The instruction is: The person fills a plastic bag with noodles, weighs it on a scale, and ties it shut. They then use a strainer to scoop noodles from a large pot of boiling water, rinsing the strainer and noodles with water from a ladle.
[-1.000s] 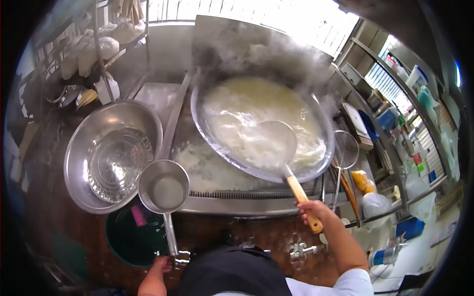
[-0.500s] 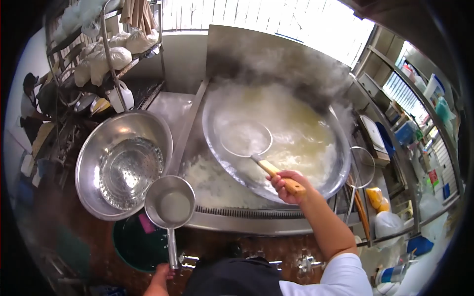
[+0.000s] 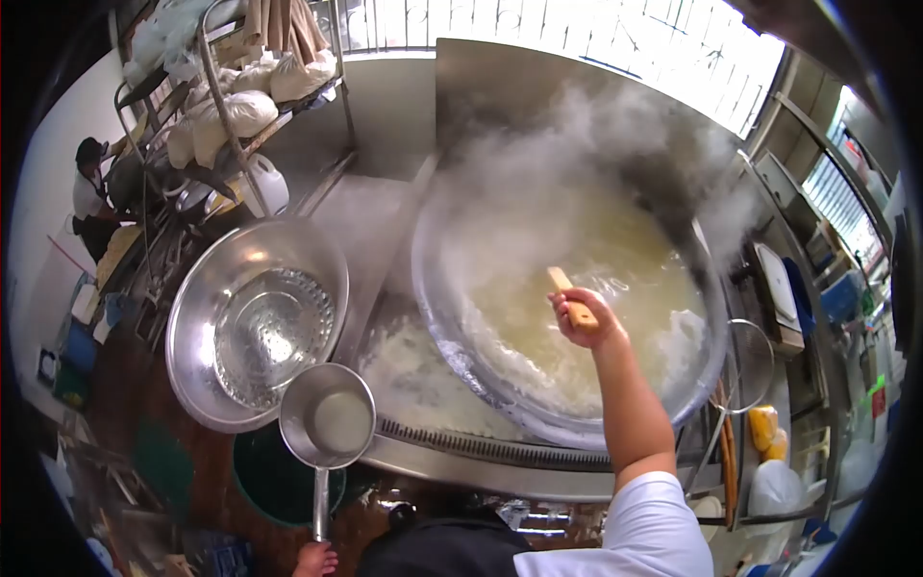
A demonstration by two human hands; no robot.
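Note:
My right hand [image 3: 586,317] is closed around the wooden handle [image 3: 560,280] of a skimmer, out over a large round pan [image 3: 428,317] of steaming, cloudy liquid. The skimmer's round mesh head is hidden in the liquid and steam. Low in the view, my left hand [image 3: 315,560] grips the handle end of a metal saucepan [image 3: 321,495], which has some pale liquid in its bottom. Above a dark green tub [image 3: 255,481], the saucepan overlaps the near edge of a wide steel bowl [image 3: 207,288]. Shallow clear liquid seems to lie in the bowl.
Filled plastic bags [image 3: 245,113] and a white jug [image 3: 269,183] sit on the left rack. A second round strainer [image 3: 750,365] stands right of the pan, near yellow bags [image 3: 766,431]. Another person [image 3: 93,197] is at the far left. Steam rises toward the window.
The skimmer's hoop, visible at the liquid's surface before, is now out of sight. My right hand has moved up and farther over the pan. The view has shifted, bringing another person into sight.

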